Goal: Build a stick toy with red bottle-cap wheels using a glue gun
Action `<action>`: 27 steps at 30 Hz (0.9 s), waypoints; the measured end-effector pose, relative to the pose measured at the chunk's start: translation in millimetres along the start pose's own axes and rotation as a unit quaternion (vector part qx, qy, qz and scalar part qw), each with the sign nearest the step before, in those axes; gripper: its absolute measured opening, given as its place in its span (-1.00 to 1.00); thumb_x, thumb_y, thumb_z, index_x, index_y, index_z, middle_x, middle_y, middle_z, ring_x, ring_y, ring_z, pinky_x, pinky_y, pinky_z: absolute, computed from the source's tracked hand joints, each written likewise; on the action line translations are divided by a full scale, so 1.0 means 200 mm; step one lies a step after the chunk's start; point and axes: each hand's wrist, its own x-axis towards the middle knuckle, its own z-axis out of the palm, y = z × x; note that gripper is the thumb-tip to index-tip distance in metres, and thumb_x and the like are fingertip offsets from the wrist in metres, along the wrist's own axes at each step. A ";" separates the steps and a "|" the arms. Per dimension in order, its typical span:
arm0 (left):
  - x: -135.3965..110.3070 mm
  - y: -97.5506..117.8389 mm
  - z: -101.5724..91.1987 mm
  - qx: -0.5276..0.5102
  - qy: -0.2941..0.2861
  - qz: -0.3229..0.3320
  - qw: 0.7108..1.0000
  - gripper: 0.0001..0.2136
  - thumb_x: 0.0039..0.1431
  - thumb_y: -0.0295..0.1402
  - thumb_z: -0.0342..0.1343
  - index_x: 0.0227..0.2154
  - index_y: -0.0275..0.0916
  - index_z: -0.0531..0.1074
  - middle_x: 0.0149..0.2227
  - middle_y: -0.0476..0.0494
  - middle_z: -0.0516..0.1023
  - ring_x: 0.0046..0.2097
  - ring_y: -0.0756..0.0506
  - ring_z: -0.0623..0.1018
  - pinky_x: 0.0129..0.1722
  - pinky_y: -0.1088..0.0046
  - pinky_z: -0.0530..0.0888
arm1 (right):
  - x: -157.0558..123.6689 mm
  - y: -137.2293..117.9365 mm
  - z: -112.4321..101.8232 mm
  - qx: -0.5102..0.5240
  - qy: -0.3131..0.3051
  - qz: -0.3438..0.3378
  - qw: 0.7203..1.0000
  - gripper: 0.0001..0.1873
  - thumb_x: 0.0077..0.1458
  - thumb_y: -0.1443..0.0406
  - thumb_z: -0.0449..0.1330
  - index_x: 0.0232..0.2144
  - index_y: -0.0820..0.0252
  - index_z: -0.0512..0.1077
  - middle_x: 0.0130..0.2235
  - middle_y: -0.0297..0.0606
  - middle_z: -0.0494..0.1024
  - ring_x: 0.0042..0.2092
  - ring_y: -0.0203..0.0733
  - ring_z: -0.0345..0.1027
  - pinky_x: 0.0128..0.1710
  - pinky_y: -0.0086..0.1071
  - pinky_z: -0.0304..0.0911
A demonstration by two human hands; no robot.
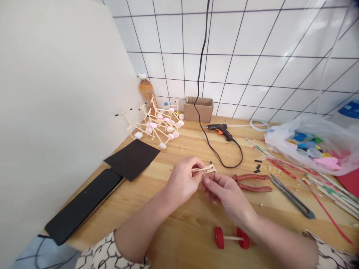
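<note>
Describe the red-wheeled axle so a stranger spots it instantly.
Start at the wooden tabletop, near its front edge. On the near side of the right hand lies the axle: two red wheels joined by a pale stick, unlike the red-handled pliers beyond.

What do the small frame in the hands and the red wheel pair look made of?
The frame: thin pale matte sticks, likely wood or bamboo. The wheel pair: two smooth red discs, probably plastic, on a pale stick axle, seemingly wood.
</note>
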 end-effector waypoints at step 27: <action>-0.10 0.05 -0.01 0.009 0.010 0.013 1.000 -0.82 -0.06 -0.62 -0.02 -0.42 -0.25 0.37 -0.39 -0.08 0.51 -0.31 -0.07 0.50 -0.29 0.43 0.43 | 0.01 0.03 0.08 0.051 0.079 -0.001 0.996 -0.60 -0.18 0.02 0.28 -0.62 0.21 0.27 -0.70 -0.54 0.12 -0.66 -0.47 -0.15 -0.65 -0.46 -0.27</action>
